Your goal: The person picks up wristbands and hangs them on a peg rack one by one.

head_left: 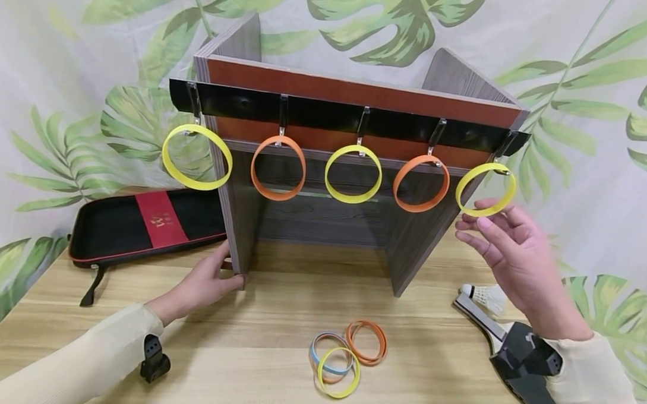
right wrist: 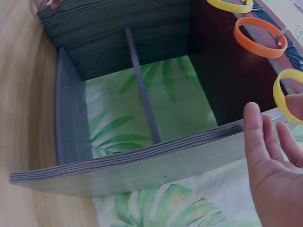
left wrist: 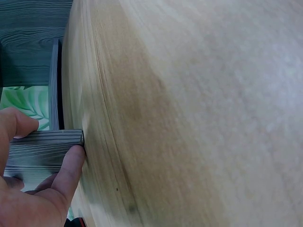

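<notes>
A grey wood-grain stand (head_left: 323, 223) carries a black strip (head_left: 326, 113) with a row of metal hooks. Yellow and orange wristbands hang from them, among them an orange one (head_left: 278, 168) and a yellow one (head_left: 353, 174). My left hand (head_left: 205, 281) grips the lower front edge of the left side panel (left wrist: 40, 151), thumb and fingers on its two faces. At the far right hook, my right hand (head_left: 514, 250) pinches the lower rim of the yellow wristband (head_left: 511, 193). Its index finger shows through the loop, the thumb at the rim, the other fingers loosely extended.
Several loose wristbands (head_left: 359, 378) lie in a small pile at the table's front middle. Behind my left arm is a black case (head_left: 114, 227) with a red stripe. A shuttlecock (head_left: 494, 298) and a black paddle (head_left: 526, 375) lie under my right arm. Leaf-print cloth hangs behind.
</notes>
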Demonstrator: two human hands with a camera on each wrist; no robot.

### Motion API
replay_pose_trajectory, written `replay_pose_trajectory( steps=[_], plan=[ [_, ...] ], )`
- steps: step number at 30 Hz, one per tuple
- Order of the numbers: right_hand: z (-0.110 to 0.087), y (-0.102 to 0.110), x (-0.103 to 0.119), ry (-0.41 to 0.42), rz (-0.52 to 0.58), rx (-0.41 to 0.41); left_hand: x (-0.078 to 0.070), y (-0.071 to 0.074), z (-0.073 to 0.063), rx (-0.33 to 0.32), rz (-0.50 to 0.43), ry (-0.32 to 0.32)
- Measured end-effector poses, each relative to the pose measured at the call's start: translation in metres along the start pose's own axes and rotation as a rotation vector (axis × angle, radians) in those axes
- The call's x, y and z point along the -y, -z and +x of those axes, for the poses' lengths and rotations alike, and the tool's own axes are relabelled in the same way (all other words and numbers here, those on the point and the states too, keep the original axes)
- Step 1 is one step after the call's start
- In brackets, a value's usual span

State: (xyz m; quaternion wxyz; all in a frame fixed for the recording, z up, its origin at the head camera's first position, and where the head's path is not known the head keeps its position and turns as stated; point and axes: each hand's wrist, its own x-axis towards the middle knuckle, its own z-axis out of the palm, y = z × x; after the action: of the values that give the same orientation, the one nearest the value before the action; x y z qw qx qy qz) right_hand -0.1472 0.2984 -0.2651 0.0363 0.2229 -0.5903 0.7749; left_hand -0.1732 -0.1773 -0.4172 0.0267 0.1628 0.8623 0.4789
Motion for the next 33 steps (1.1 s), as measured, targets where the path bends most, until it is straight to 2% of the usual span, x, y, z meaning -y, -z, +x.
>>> replay_pose_trajectory(
  steps=[3, 6, 10, 15, 21, 28, 33],
  plan=[
    [-0.004, 0.004, -0.005, -0.048, -0.057, 0.067, 0.000, -0.001, 0.000, -0.002, -0.001, 0.004],
    [-0.009, 0.006, -0.011, -0.074, -0.105, 0.180, 0.000, -0.002, 0.000, 0.000, -0.011, 0.004],
    [-0.016, 0.001, -0.019, -0.103, -0.250, 0.324, 0.001, -0.003, 0.000, -0.003, -0.020, -0.004],
    [-0.022, -0.019, -0.040, -0.177, -0.447, 0.488, 0.001, -0.002, -0.001, -0.006, -0.017, -0.012],
    [-0.028, -0.046, -0.081, -0.244, -0.654, 0.631, 0.001, -0.001, -0.001, -0.007, -0.014, -0.014],
    [-0.034, -0.074, -0.119, -0.265, -0.707, 0.779, 0.000, -0.001, 0.000, -0.009, -0.018, -0.007],
    [-0.035, -0.088, -0.132, -0.225, -0.810, 0.905, 0.002, -0.001, 0.000, -0.014, -0.016, -0.014]
  ],
)
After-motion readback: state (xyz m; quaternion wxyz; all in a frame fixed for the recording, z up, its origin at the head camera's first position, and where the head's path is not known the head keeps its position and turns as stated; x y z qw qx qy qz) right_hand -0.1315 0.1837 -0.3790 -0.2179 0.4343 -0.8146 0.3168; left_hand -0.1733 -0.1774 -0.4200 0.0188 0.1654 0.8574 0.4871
